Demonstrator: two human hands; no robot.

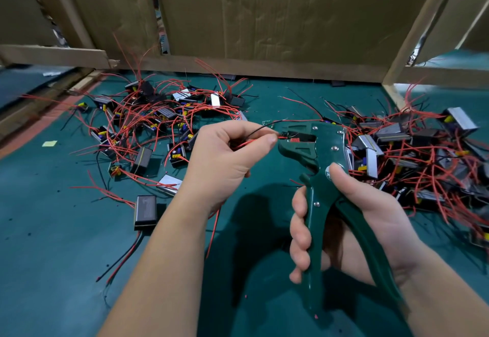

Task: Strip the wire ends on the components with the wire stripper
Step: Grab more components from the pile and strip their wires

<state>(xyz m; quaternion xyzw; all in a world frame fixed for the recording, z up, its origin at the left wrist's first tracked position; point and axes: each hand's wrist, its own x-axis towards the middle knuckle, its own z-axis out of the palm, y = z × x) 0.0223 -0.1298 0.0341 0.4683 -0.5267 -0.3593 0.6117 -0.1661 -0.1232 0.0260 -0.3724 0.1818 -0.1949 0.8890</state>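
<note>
Teal matting is covering the surface [53, 270] beneath us, and cardboard panels [264, 19] are standing along the top of the frame. At centre, our left grip [227, 151] is pinching a red wire [244, 143] and a black wire [258, 130] between thumb and forefinger, and the red end is reaching into the jaws of the green wire stripper [315, 148]. Our right grip [370, 217] is curling around the stripper's two handles at lower right, thumb lying on the tool's body. Beyond the left grip, a tangle of components [148, 125] with red leads is sprawling across the upper left. Behind the stripper's head, a second heap [412, 151] is spreading to the right edge. One black component [145, 211] is lying alone at lower left, its red and black leads trailing toward us.
</note>
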